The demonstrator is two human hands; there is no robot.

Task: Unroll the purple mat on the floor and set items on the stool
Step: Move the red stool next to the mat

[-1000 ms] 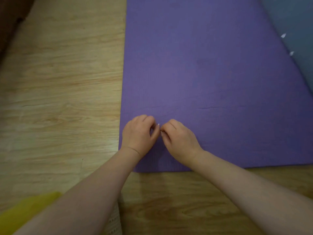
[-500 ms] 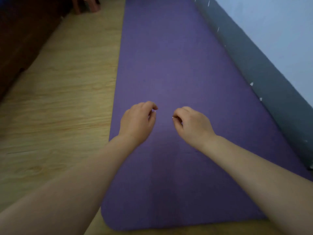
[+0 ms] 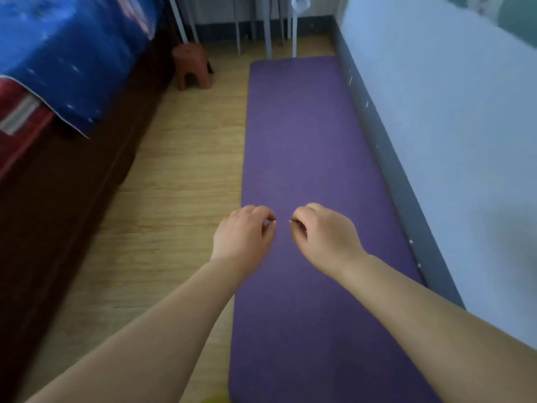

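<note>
The purple mat (image 3: 305, 158) lies fully unrolled and flat on the wooden floor (image 3: 180, 170), running lengthwise away from the camera with its right edge close along the grey skirting (image 3: 386, 158) at the foot of the pale wall (image 3: 453, 117). Both bare arms reach forward over the near part of the mat. The left hand (image 3: 242, 235) hangs above the mat's left edge, fingers curled loosely inward with the thumb near the fingertips, holding nothing. The right hand (image 3: 325, 237) is just beside it over the mat, curled the same way and also empty; a small gap separates the two hands. A small brown stool (image 3: 192, 65) stands on the floor near the far left corner of the mat, apart from it, with nothing on its seat. A dark bed frame (image 3: 72, 199) with a blue cover (image 3: 72, 53) runs along the left side
</note>
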